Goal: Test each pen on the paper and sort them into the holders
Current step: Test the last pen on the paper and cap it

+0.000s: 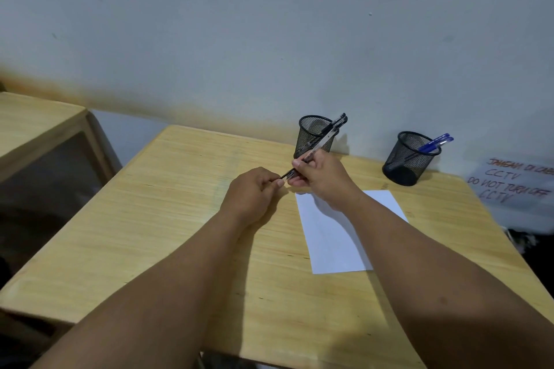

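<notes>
The slim black-capped clear pen [317, 144] is slanting toward one o'clock, right hand [322, 175] gripping its barrel, left hand [254, 193] pinching its tip.

Two holders [314, 135], one paper [338, 237]

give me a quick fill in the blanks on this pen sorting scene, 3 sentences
1. The right hand grips a pen with a ____ cap.
2. The right-side holder contains pens coloured ____.
3. The left hand pinches the pen's lower end over the ____, left of the paper.

Missing words: black; blue; table
</notes>
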